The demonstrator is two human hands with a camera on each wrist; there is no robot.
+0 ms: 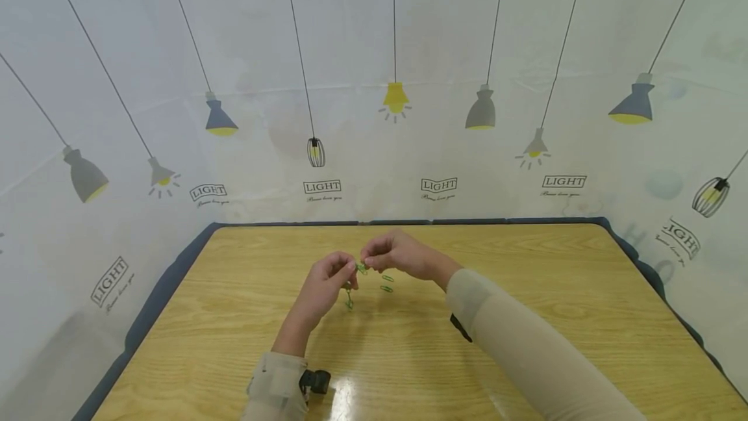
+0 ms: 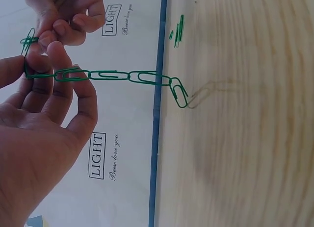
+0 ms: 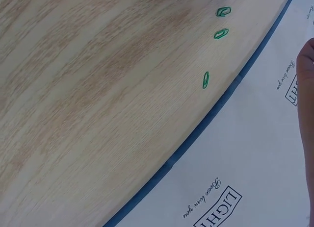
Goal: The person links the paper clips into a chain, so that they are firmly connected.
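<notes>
A chain of green paper clips (image 2: 109, 75) hangs from my left hand (image 1: 323, 286), whose thumb and fingers pinch it near its upper end. In the left wrist view the chain runs along the fingers, and its last clip bends aside close over the table. My right hand (image 1: 406, 256) meets the left fingertips, its thumb and forefinger pinching a green paper clip (image 2: 30, 40) at the top of the chain. Fingers partly hide where the clips meet. Three loose paper clips (image 3: 221, 34) lie spread on the table beyond the hands.
The wood-grain table (image 1: 561, 317) has a dark blue edge (image 1: 315, 223) along its back and sides. White sheeting (image 1: 350, 18) printed with hanging lamps stands around it. Black straps (image 1: 315, 381) sit at the wrists over light sleeves.
</notes>
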